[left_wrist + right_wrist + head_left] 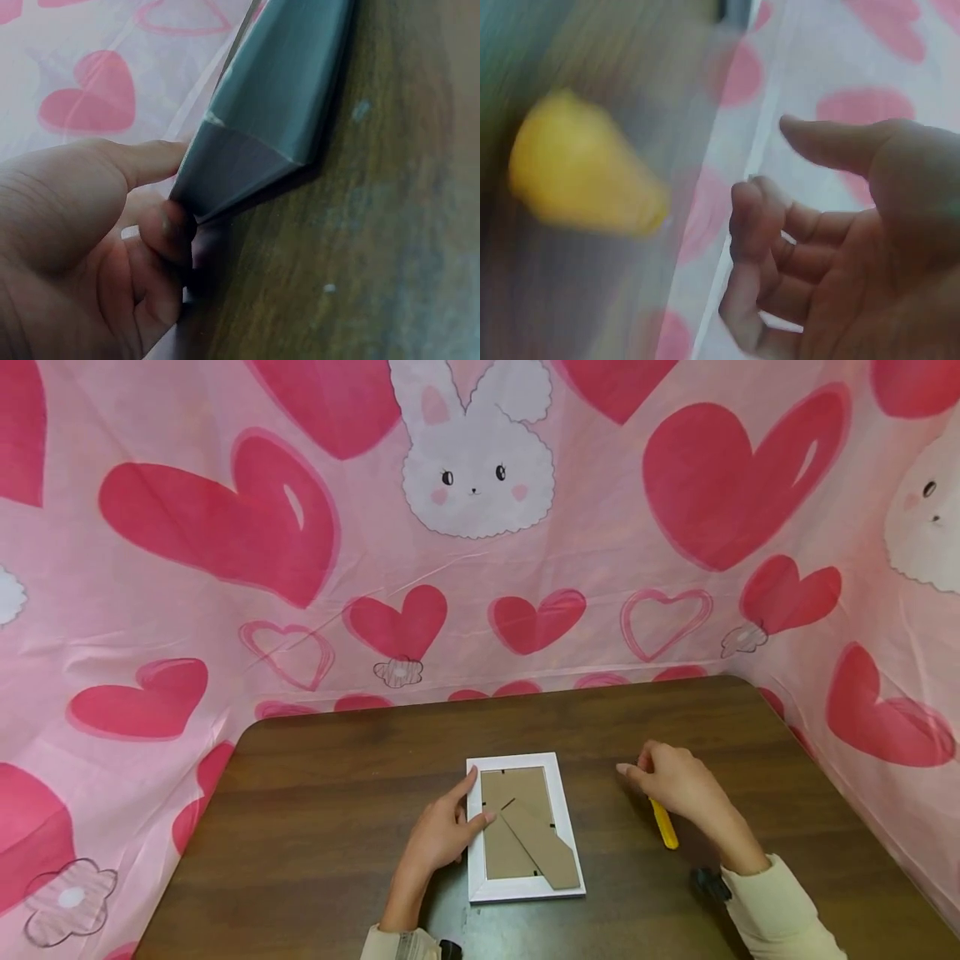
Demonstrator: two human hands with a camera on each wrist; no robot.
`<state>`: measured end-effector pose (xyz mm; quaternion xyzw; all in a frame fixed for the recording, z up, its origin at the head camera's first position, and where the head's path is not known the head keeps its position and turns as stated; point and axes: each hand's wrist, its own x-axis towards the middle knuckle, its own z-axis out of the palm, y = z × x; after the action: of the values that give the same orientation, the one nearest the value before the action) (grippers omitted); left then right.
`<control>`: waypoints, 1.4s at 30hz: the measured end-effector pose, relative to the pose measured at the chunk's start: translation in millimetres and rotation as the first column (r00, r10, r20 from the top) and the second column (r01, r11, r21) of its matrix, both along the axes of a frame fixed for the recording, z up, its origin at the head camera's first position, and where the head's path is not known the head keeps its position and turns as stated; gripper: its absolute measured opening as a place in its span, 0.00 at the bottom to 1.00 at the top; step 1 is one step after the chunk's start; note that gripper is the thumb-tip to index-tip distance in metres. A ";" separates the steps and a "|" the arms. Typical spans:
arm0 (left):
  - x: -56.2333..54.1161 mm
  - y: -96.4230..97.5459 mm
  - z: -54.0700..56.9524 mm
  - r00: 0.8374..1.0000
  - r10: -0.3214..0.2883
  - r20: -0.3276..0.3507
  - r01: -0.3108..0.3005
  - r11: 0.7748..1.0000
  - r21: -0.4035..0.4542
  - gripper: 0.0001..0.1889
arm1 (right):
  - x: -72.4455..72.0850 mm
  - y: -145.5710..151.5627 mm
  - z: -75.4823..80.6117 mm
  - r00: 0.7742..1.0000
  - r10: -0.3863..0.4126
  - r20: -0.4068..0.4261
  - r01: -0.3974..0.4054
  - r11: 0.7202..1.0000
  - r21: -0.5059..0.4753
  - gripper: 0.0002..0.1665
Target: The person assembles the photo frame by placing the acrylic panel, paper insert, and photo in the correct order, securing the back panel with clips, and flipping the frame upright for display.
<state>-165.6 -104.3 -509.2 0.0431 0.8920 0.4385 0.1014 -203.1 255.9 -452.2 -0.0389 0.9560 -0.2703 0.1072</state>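
Observation:
A white picture frame lies face down on the table, its brown backing board and stand leg facing up. Small dark tabs show around the board's edges. My left hand grips the frame's left side, thumb over the border and fingers along the outer edge. In the left wrist view, the fingertips meet the side of the frame. To the right, my right hand hovers over a yellow-handled tool. The right wrist view shows thumb and loosely bent fingers apart, beside the blurred yellow handle.
Dark wooden table with rounded far corners. Behind and beside it hangs a pink cloth printed with hearts and rabbits. Black wrist devices sit by both cuffs, one beside the right sleeve.

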 end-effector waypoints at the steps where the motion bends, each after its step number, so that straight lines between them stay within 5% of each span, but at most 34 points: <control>1: 0.2 -0.1 0.3 1.000 -0.002 -0.005 0.002 1.000 0.001 0.42 | 3.7 -5.9 1.1 1.000 0.022 -0.017 -0.022 1.000 -0.015 0.21; 4: 1.4 0.4 2.0 1.000 0.008 -0.011 -0.009 0.999 -0.041 0.43 | 13.8 -25.0 -0.8 0.991 0.118 -0.064 -0.122 0.990 -0.067 0.19; 10: 6.0 6.0 8.4 0.991 0.134 0.011 -0.130 0.978 -0.164 0.48 | 30.7 -55.2 -16.5 0.960 0.275 -0.044 -0.278 0.942 -0.188 0.18; 18: 14.7 12.3 17.0 0.978 0.209 -0.027 -0.209 0.944 -0.254 0.22 | 42.2 -77.1 -26.6 0.972 0.234 0.037 -0.222 0.955 -0.197 0.30; 25: 3.8 6.4 -6.4 0.983 0.181 -0.022 -0.180 0.947 -0.266 0.35 | 43.5 -81.9 -27.9 0.977 0.207 0.051 -0.192 0.959 -0.210 0.28; 28: -3.2 3.0 -13.0 0.988 0.155 0.020 -0.148 0.968 -0.203 0.36 | 42.6 -81.4 -28.2 0.975 0.218 0.042 -0.204 0.953 -0.224 0.26; 32: -0.4 1.3 7.9 0.988 0.105 0.113 -0.111 0.993 0.048 0.33 | 42.2 -84.3 -30.4 0.969 0.245 0.025 -0.230 0.937 -0.263 0.25; 36: 5.4 -0.4 32.6 0.971 0.097 0.217 -0.153 0.954 0.257 0.26 | 42.4 -90.7 -31.3 0.958 0.284 0.033 -0.262 0.919 -0.295 0.26; 42: 7.8 2.7 53.3 0.965 0.168 0.202 -0.223 0.930 0.293 0.24 | 45.0 -98.7 -19.9 0.976 0.218 0.022 -0.207 0.949 -0.237 0.24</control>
<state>-157.8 -101.6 -455.9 -0.0690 0.7986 0.5844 0.1263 -158.1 157.2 -472.1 -0.1476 0.9051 -0.3683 0.1531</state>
